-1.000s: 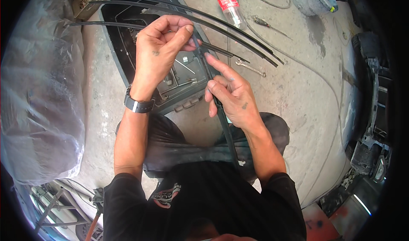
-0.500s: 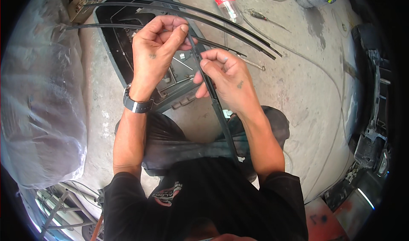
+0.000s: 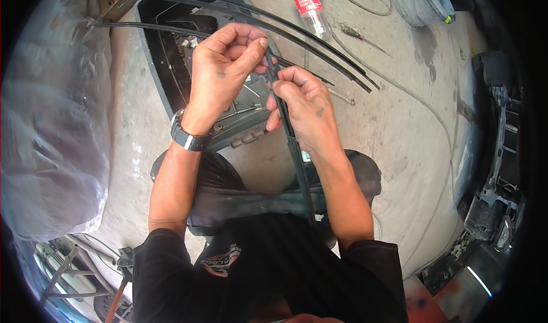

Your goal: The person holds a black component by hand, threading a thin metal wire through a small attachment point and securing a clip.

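Observation:
A long, narrow black strip (image 3: pixel 297 157) with a thicker lower section runs from my fingertips down toward my lap. I cannot tell exactly what part it is. My left hand (image 3: pixel 220 66), with a watch on the wrist, pinches its upper end between thumb and fingers. Just below, my right hand (image 3: pixel 308 106) is closed round the strip, its thumb pressed on the near side. The fingertips hide part of the strip between the two hands. Beneath them stands a dark grey bin (image 3: pixel 153 60) holding loose hardware and metal tools.
Curved thin black strips (image 3: pixel 251 20) lie across the bin. A clear bottle (image 3: pixel 313 17) with a red label, a screwdriver-like tool (image 3: pixel 353 33), a cable (image 3: pixel 411 97) and a grey bucket (image 3: pixel 419 6) are on the concrete floor. Plastic sheeting (image 3: pixel 54 129) covers something at left; car parts (image 3: pixel 494 180) stand at right.
My left hand has come slightly closer to my right hand along the strip. The strip stands a little more upright, and the whole view has shifted slightly.

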